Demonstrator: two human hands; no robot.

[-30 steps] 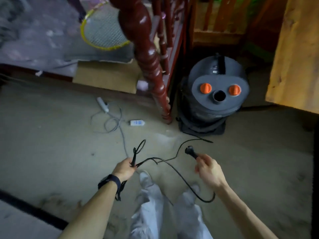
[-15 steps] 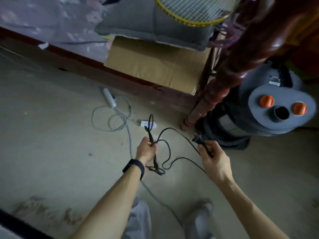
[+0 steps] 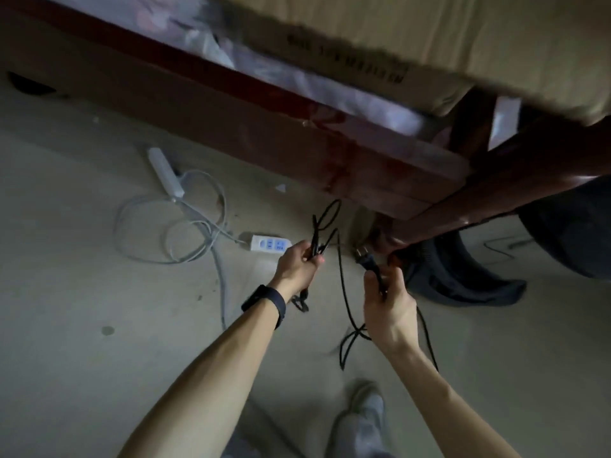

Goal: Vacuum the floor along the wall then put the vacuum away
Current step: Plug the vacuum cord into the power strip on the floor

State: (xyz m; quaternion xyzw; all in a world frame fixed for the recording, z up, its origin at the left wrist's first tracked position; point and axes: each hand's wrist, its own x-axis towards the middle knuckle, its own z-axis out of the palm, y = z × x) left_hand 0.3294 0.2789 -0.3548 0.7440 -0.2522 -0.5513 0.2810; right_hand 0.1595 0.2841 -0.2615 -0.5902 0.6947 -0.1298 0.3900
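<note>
Head view, items I log:
1. Left hand (image 3: 296, 264): fist closed round a folded bundle of black cord (image 3: 343, 289), with loops sticking up above it.
2. Right hand (image 3: 388, 307): pinching the cord just behind its plug (image 3: 363, 257), prongs pointing up.
3. Vacuum (image 3: 463, 282): dark body on the floor at right, partly behind the bed post (image 3: 496, 200).
4. White power strip (image 3: 269, 243): on the floor just beyond the left hand.

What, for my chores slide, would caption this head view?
Right hand holds the black plug, left hand grips the looped cord, beside a white power strip.
</note>
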